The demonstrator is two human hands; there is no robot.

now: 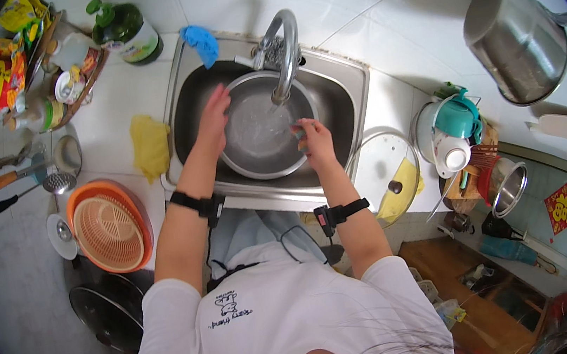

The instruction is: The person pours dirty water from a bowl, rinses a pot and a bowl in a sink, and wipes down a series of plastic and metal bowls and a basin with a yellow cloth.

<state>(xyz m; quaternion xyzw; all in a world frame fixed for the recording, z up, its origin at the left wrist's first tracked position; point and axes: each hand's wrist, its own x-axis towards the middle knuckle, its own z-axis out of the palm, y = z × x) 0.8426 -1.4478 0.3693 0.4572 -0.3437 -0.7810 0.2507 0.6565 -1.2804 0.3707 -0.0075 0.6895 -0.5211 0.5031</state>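
Before me a round stainless steel basin [261, 165] sits in the metal sink [342, 111], with some clear water in it. The curved chrome faucet [288, 33] reaches over it, and water appears to run from its spout. At the basin's left rim is my left hand [214, 119], fingers extended and holding nothing; whether it touches the rim is hard to tell. My right hand [317, 141], at the right rim, pinches a small multicoloured scrubbing sponge [301, 140], partly hidden by my fingers.
A blue cloth [201, 44] hangs at the sink's back left corner. Left are a yellow cloth [151, 146], a green pump bottle [128, 34] and an orange basin with a strainer [110, 233]. At right lie a glass lid [388, 164] and stacked dishes [455, 124].
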